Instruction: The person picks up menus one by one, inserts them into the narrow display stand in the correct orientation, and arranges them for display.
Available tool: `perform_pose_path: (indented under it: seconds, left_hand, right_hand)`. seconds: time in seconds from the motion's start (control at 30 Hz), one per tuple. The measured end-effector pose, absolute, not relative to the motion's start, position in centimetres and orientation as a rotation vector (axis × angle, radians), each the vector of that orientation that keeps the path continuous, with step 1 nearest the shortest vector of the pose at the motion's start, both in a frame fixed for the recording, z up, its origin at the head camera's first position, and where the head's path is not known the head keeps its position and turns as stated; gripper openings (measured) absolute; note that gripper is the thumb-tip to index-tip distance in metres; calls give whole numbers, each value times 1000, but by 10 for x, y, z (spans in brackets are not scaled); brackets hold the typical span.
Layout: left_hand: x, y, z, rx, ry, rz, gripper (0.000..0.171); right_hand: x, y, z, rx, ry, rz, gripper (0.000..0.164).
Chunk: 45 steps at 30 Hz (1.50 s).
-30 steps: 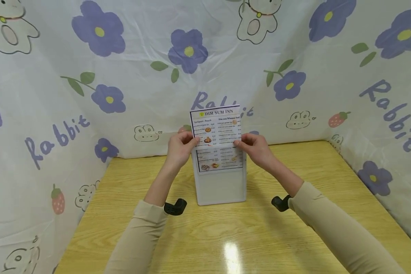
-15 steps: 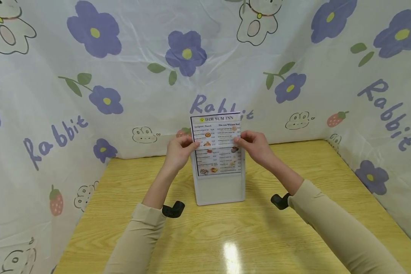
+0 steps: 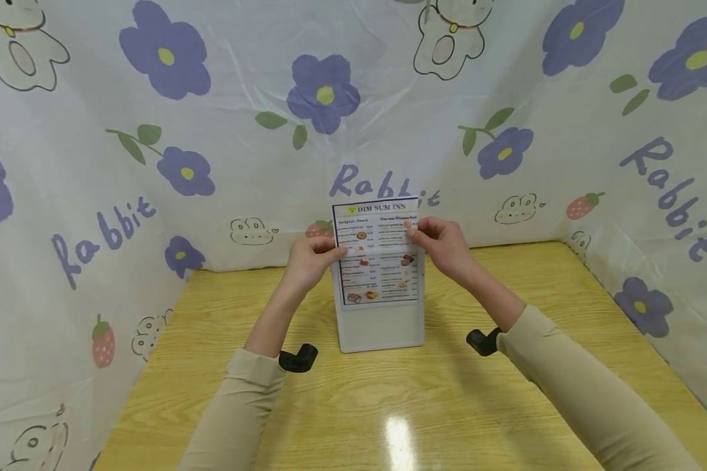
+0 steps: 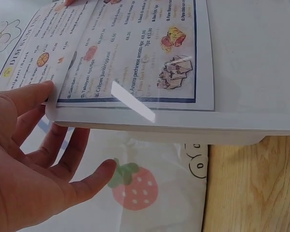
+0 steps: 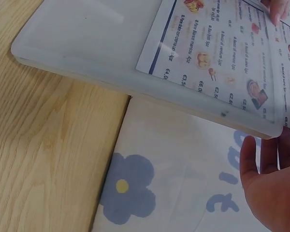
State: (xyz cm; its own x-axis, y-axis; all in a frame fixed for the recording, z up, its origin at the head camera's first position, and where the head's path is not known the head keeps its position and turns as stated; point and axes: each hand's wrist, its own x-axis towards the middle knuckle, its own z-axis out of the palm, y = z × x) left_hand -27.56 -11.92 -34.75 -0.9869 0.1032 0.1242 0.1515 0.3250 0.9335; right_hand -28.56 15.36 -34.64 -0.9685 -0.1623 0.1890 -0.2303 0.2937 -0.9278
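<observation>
A printed menu sheet [image 3: 378, 278] headed "DIM SUM INN" sits partly inside a clear-fronted upright sign holder [image 3: 380, 328]. Its upper part sticks out above the holder's top edge, while its lower border shows behind the clear front, above a blank white area. My left hand [image 3: 308, 263] pinches the sheet's left edge between thumb and fingers, close to the holder's top corner. On the opposite edge, a little higher, my right hand [image 3: 444, 247] pinches the sheet. In the left wrist view, the remaining fingers of the left hand [image 4: 38, 159] extend behind the holder [image 4: 251, 58].
The holder stands on a yellow wood-grain table [image 3: 353, 399]. Behind and on both sides hangs a white cloth [image 3: 241, 157] with purple flowers, rabbits and strawberries. A black device [image 3: 299, 358] is worn at the left wrist, another black device [image 3: 483, 341] at the right.
The menu sheet has slid down a little into the sign holder, its lower border now lower behind the clear front. My right hand's grip sits slightly higher on the sheet's edge.
</observation>
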Motion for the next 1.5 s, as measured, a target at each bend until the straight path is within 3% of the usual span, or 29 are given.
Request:
perform_pose_path:
  seconds: [1.17,1.5]
  left_hand:
    - [-253,-98,-334,-259,-2304,-1733,23]
    - [-248,-97,-336,-257,-2303,-1685,21]
  right_hand:
    - [-267,166,-365,527,-2509,1666,23]
    - [-264,166,-367,541,-2526,1637,29]
